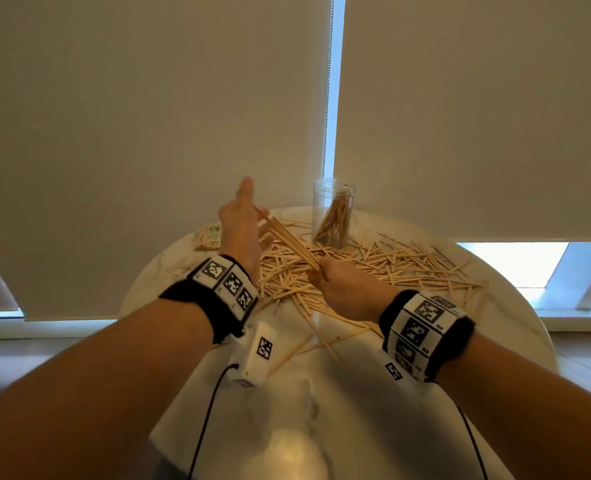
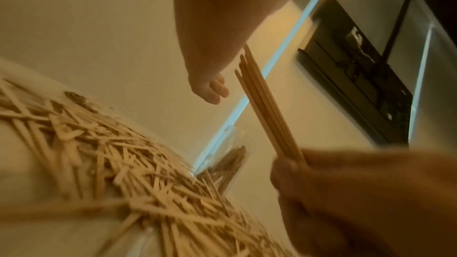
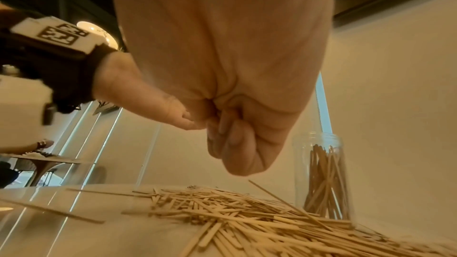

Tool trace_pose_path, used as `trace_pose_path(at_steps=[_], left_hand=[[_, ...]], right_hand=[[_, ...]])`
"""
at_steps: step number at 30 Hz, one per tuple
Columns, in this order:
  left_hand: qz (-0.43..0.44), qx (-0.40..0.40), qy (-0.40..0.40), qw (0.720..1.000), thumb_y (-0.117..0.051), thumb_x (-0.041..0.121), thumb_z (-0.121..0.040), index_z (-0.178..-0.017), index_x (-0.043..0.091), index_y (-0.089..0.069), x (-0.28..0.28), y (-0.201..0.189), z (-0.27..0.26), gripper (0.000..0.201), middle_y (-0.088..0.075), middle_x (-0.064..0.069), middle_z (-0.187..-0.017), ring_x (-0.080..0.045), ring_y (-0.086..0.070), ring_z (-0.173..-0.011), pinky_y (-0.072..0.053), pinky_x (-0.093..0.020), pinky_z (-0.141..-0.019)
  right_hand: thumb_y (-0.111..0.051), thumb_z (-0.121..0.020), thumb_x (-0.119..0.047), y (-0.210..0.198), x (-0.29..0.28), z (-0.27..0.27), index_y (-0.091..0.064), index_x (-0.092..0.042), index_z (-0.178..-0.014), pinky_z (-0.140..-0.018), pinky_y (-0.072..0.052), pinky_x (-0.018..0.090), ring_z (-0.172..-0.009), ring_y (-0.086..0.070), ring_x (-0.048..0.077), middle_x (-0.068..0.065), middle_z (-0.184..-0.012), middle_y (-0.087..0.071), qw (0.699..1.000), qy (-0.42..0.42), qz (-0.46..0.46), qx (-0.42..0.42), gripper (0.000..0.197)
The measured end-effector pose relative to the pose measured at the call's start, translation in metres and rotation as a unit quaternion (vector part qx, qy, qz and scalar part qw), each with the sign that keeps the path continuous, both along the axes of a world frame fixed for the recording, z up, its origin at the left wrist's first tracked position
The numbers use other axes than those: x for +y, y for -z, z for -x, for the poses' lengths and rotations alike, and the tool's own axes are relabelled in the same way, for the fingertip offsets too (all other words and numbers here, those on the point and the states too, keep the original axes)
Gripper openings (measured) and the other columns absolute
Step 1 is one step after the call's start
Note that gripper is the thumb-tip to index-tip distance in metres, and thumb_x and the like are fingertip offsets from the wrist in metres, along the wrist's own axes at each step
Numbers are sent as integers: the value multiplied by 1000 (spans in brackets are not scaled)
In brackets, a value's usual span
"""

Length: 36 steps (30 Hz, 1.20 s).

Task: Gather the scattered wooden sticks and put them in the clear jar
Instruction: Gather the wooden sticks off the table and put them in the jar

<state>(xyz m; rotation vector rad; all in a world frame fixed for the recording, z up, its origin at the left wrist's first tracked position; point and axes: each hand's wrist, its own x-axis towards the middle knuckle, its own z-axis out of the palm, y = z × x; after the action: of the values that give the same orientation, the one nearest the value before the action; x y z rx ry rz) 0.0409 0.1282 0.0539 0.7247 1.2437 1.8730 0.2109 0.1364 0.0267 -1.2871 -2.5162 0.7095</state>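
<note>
Thin wooden sticks (image 1: 373, 265) lie in a wide heap across the round white table (image 1: 339, 410). The clear jar (image 1: 334, 213) stands upright at the table's far edge behind the heap, with several sticks leaning inside; it also shows in the right wrist view as the jar (image 3: 323, 179). My right hand (image 1: 323, 277) grips the lower end of a bundle of sticks (image 1: 287, 239) that slants up to the left above the heap. My left hand (image 1: 244, 221) is open, thumb up, its palm at the bundle's upper ends. In the left wrist view the bundle (image 2: 264, 108) rises out of the right fist (image 2: 346, 192).
A small packet of sticks (image 1: 210, 237) with a green label lies at the table's far left edge. Drawn roller blinds (image 1: 148, 133) and a bead chain hang just behind the table. A few loose sticks (image 1: 308, 341) lie nearer me.
</note>
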Motion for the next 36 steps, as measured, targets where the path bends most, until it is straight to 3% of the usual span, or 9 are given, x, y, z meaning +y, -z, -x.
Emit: trace_pose_path(at_steps=[3, 8, 13, 16, 20, 25, 28, 33, 36], left_hand=[[17, 18, 35, 999, -33, 57, -101, -125, 20, -56, -3, -11, 2, 51, -72, -6, -110, -28, -68, -103, -54, -46, -89], [134, 161, 120, 970, -36, 26, -107, -109, 9, -58, 2, 8, -24, 27, -74, -12, -100, -30, -72, -85, -60, -45, -81], [149, 264, 30, 952, -55, 47, -97, -102, 14, -62, 12, 16, -14, 35, -69, -5, -90, -18, -65, -74, -59, -34, -67], [165, 377, 30, 911, -52, 48, -98, -87, 12, -71, 14, 17, -14, 42, -64, 0, -65, -16, -57, -56, -43, -25, -56], [163, 493, -11, 855, -46, 51, -98, -70, 8, -71, 20, 19, -11, 57, -71, -4, -65, -18, -58, -54, -48, -29, -64], [76, 536, -27, 841, -39, 71, -91, -72, 7, -66, 33, 22, -18, 73, -70, -9, -69, -23, -63, -63, -49, -35, -67], [57, 564, -39, 823, -40, 65, -94, -63, 14, -60, 47, 24, -20, 63, -60, -3, -58, -19, -57, -57, -43, -32, -57], [67, 528, -48, 845, -37, 53, -101, -58, 14, -59, 83, 15, -15, 62, -55, -1, -54, -20, -52, -55, -35, -31, -55], [45, 413, 14, 910, -32, 62, -100, -77, 16, -68, 112, 6, -14, 63, -67, -4, -63, -17, -58, -53, -43, -26, -54]], right_hand=[[-37, -106, -34, -1, 1, 0, -48, -16, -110, -65, -39, 33, -76, -51, 16, 1, -88, -57, 1000, -2, -7, -14, 22], [-40, -103, -30, -6, 1, 8, -52, -17, -105, -60, -38, 29, -73, -53, 17, -1, -81, -55, 996, -3, -68, -55, 17], [-40, -103, -37, -3, 8, 2, -55, -16, -98, -66, -37, 31, -76, -53, 19, -4, -77, -53, 994, 30, -80, -73, 26], [-40, -103, -40, -7, 15, 1, -60, -14, -100, -67, -42, 32, -78, -57, 22, 1, -82, -59, 992, 32, -75, -92, 33], [-45, -102, -44, -13, 26, -3, -61, -14, -101, -65, -43, 31, -78, -58, 19, 2, -85, -61, 992, 22, -73, -102, 34], [-45, -102, -47, -23, 47, -11, -63, -9, -109, -64, -43, 27, -77, -57, 18, 4, -90, -64, 986, 25, -94, -134, 43], [-51, -98, -50, -31, 62, -12, -66, -12, -107, -66, -43, 27, -78, -58, 18, 2, -88, -65, 986, 12, -101, -129, 41], [-42, -98, -60, -52, 86, -15, -69, -17, -101, -63, -44, 27, -74, -59, 15, -3, -79, -63, 996, 39, -80, 6, 51], [-43, -102, -49, -77, 115, -18, -74, -18, -100, -58, -40, 26, -61, -52, 11, -3, -71, -60, 989, 70, -127, 5, 43]])
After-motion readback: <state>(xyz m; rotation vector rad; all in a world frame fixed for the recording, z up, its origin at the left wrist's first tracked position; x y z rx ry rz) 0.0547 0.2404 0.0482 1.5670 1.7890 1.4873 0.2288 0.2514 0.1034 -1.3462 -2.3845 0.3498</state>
